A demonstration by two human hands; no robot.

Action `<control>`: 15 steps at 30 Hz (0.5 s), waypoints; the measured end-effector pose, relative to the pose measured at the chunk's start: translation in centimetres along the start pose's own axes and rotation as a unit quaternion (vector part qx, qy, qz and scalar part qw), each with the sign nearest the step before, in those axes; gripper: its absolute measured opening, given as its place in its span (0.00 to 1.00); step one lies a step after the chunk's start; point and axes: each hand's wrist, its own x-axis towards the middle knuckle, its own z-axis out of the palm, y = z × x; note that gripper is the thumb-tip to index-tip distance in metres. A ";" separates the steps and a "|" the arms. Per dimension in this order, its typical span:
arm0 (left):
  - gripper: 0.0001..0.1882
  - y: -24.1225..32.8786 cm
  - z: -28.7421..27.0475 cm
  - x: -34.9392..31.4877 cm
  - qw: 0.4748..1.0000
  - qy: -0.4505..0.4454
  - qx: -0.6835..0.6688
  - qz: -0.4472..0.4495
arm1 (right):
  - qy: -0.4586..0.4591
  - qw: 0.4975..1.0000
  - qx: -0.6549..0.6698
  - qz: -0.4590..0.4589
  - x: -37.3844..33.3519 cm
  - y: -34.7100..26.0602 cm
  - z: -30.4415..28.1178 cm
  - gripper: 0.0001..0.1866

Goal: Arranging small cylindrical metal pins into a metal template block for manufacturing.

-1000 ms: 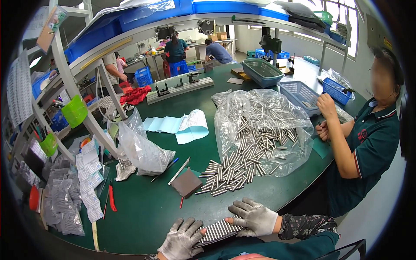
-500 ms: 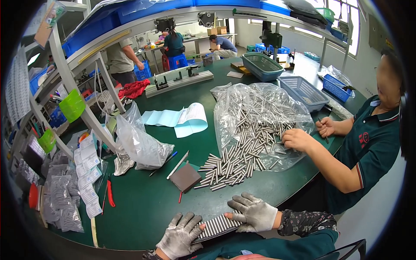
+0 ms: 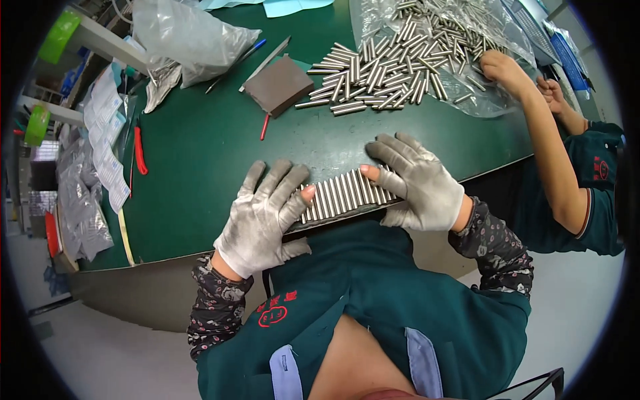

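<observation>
A row of short shiny metal pins [image 3: 344, 193] lies side by side on a dark strip-like holder [image 3: 333, 219] at the table's near edge. My left hand [image 3: 257, 223], in a grey-white glove with one bare fingertip, rests at the row's left end. That bare tip touches the pins; the other fingers are spread over the table. Gloved likewise, my right hand [image 3: 420, 183] lies over the right end, bare fingertip on the pins and fingers spread. Each thumb is on the near side, below the row. A loose heap of similar pins [image 3: 380, 73] lies beyond.
A brown block [image 3: 278, 85] sits beyond my left hand, with a red stick [image 3: 265, 127] beside it. Red-handled pliers [image 3: 139, 150] and paper sheets [image 3: 105, 133] lie left. At right, a co-worker's hand [image 3: 505, 70] is at the heap on clear plastic [image 3: 493, 103].
The view has tipped down, so my hands and the pin row appear higher in the picture. Both hands keep nearly the same pose at the row's ends.
</observation>
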 end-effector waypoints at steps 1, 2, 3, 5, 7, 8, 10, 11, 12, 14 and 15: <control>0.44 0.0 0.3 0.1 1.000 0.000 0.001 -0.006 | -0.001 1.000 0.003 -0.005 0.0 0.0 0.3 0.37; 0.45 0.0 0.7 0.2 1.000 -0.003 0.008 0.001 | -0.013 1.000 0.000 0.002 0.0 -0.1 0.4 0.38; 0.46 0.0 0.9 0.5 1.000 -0.004 0.017 0.010 | -0.024 1.000 -0.005 0.008 0.1 -0.1 0.4 0.39; 0.46 0.9 1.1 0.7 1.000 -0.016 0.024 0.001 | -0.044 0.998 -0.034 -0.003 0.3 -1.0 0.6 0.39; 0.46 1.4 1.5 0.9 0.999 -0.041 0.034 -0.003 | -0.067 0.996 -0.063 -0.002 0.3 -1.5 0.7 0.39; 0.46 1.5 1.6 0.9 0.999 -0.041 0.034 -0.002 | -0.067 0.996 -0.064 -0.002 0.3 -1.5 0.7 0.39; 0.46 1.6 1.8 0.8 0.999 -0.037 0.025 -0.008 | -0.062 0.997 -0.055 0.001 0.2 -1.8 0.6 0.39; 0.46 1.7 1.7 0.7 0.999 -0.037 0.025 -0.008 | -0.063 0.997 -0.055 0.001 0.2 -2.0 0.6 0.39; 0.47 1.8 1.7 0.6 0.999 -0.028 0.021 -0.011 | -0.046 0.998 -0.038 0.028 0.2 -2.3 0.6 0.39; 0.47 1.8 1.5 1.1 1.000 -0.019 0.018 -0.011 | -0.027 0.998 -0.023 0.058 0.6 -2.3 0.7 0.39; 0.47 2.0 1.4 1.4 0.999 0.001 0.018 -0.028 | -0.013 0.998 -0.037 0.054 0.7 -2.3 0.9 0.39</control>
